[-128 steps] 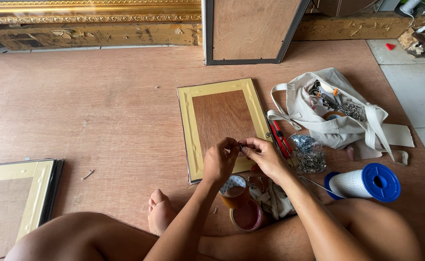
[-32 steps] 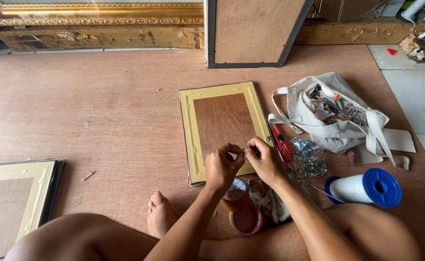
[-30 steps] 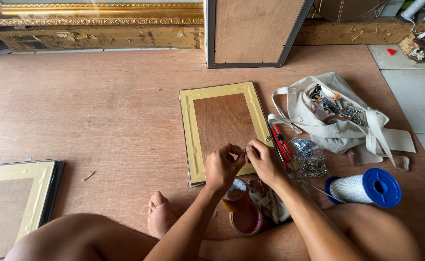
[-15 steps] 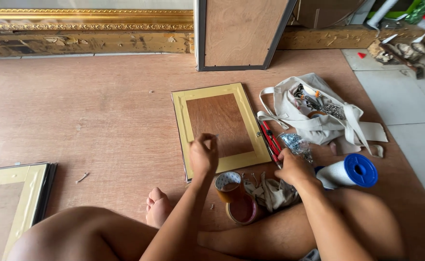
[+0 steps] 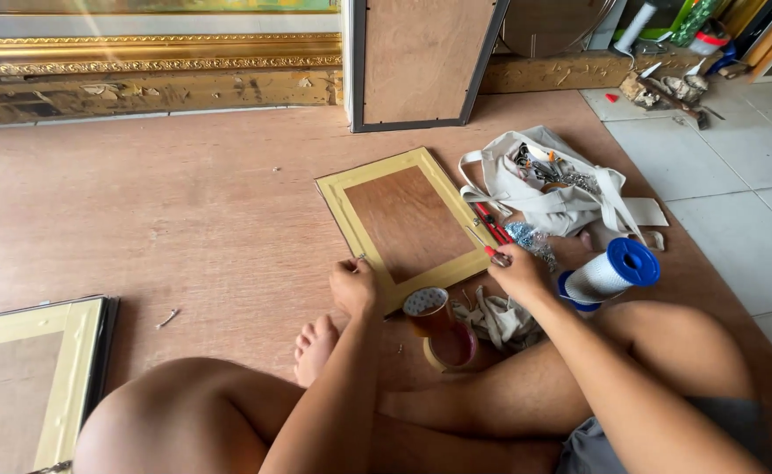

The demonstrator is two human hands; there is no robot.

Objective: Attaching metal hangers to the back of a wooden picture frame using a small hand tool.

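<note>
Brown plywood floor (image 5: 140, 219), pale tiles at right, gilt frame moulding along the far wall. Person seated on floor, bare knees and 1 foot (image 5: 317, 341) in view.

Small picture frame (image 5: 408, 224) lies face down, flat on the plywood just ahead of the hands. Look: rectangular brown backing board, border covered in yellowish tape on all 4 sides. Long axis runs from near-right to far-left, tilted counter-clockwise from the view's vertical; far short end points toward the grey-edged board (image 5: 423, 61) leaning at the wall.

Left hand (image 5: 353, 286): fingers curled together, pinching a small metal piece at the frame's near-left edge; what the piece is cannot be told.

Right hand (image 5: 517, 272): fingers closed on a red-handled tool (image 5: 491, 230) beside the frame's right edge; tool lies roughly parallel to that edge.

Nearby: 2 rolls of brown tape (image 5: 438, 326) touching the near corner, cloth bag (image 5: 552, 184) of hardware at right, white spool with blue ends (image 5: 612, 272) by the right knee, 2nd taped frame (image 5: 26, 377) at far left.
</note>
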